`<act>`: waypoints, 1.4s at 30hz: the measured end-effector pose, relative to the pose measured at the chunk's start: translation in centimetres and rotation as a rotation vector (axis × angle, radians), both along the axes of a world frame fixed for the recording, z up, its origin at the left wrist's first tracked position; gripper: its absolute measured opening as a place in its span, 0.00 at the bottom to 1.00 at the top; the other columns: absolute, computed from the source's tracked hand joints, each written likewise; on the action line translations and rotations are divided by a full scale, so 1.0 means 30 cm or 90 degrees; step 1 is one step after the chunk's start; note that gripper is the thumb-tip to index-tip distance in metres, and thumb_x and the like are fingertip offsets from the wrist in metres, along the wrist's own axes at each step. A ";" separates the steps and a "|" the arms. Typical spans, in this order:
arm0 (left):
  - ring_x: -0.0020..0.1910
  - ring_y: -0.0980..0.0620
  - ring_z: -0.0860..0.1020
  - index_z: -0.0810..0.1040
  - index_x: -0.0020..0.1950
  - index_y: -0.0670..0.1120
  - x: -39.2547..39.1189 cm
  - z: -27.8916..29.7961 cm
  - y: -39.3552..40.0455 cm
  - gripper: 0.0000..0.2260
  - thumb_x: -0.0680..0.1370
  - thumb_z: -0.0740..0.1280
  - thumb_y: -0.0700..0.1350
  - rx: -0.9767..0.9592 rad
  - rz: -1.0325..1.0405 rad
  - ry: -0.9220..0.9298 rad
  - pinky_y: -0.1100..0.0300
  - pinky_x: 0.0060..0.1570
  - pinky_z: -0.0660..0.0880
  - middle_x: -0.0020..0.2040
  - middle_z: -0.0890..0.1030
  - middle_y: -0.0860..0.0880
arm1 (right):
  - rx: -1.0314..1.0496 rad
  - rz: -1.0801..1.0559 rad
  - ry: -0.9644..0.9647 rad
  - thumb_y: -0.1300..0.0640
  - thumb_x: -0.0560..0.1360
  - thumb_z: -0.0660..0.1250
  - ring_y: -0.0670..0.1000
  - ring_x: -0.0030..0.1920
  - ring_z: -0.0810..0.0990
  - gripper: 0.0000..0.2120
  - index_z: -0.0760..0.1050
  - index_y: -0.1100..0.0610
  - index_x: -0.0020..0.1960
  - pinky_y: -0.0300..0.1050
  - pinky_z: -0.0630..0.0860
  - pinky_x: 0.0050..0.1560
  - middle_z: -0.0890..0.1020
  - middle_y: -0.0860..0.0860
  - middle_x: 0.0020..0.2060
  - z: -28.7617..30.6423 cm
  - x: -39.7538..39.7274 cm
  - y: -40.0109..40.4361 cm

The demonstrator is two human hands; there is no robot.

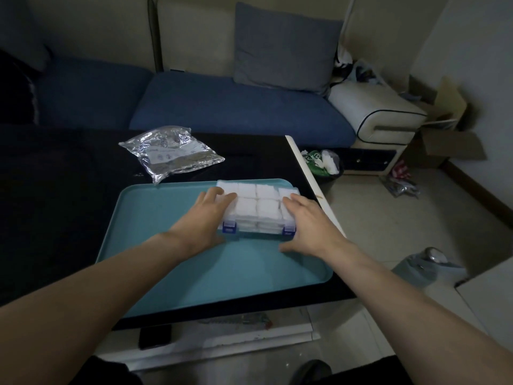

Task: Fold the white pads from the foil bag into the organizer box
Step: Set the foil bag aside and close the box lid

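Your hands (213, 215) (308, 220) lay flat and open on the organizer box (258, 209); likely light, rigid, slippery, best gripped by its ends.

A black table (69, 190) carried a teal tray (166, 262) at its centre and a crumpled foil bag (169, 152) at eleven o'clock, just beyond the tray's far rim.

Both forearms are seen bare from the wrist back, with no sleeve reaching them. No ring, watch or band is worn on the left hand (206, 218) or the right hand (308, 226). Dark clothing is glimpsed at the bottom edge.
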State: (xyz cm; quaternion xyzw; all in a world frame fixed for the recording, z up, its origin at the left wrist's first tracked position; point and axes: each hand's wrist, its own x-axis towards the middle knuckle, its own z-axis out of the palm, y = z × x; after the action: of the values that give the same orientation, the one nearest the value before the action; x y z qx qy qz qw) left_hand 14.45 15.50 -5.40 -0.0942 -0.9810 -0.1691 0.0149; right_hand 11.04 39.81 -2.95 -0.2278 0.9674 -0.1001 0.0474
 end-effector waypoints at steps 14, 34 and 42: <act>0.73 0.46 0.68 0.78 0.67 0.50 0.000 0.024 -0.010 0.21 0.76 0.72 0.53 0.090 0.023 -0.035 0.59 0.69 0.63 0.75 0.67 0.43 | -0.093 -0.011 -0.106 0.43 0.70 0.77 0.54 0.76 0.65 0.29 0.77 0.49 0.68 0.52 0.62 0.76 0.68 0.55 0.75 -0.014 -0.057 0.060; 0.72 0.35 0.58 0.69 0.70 0.43 -0.266 0.009 -0.193 0.21 0.78 0.61 0.48 -0.016 0.435 0.119 0.39 0.71 0.53 0.71 0.63 0.34 | -0.173 -0.011 -0.010 0.46 0.80 0.66 0.52 0.69 0.71 0.19 0.76 0.51 0.68 0.51 0.67 0.71 0.73 0.50 0.68 -0.003 -0.147 -0.153; 0.76 0.32 0.51 0.67 0.72 0.59 -0.394 -0.110 -0.307 0.22 0.80 0.50 0.64 -0.019 0.334 -0.142 0.39 0.74 0.48 0.78 0.57 0.37 | -0.178 -0.025 -0.008 0.44 0.80 0.64 0.55 0.68 0.70 0.21 0.72 0.52 0.70 0.55 0.68 0.68 0.74 0.53 0.66 -0.023 -0.204 -0.287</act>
State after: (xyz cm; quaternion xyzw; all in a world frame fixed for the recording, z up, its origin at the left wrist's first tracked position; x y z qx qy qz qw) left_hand 2.64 6.28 -8.70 0.1816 -0.9698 -0.1546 -0.0510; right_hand 4.92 31.20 -3.63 -0.2123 0.9481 -0.2360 0.0189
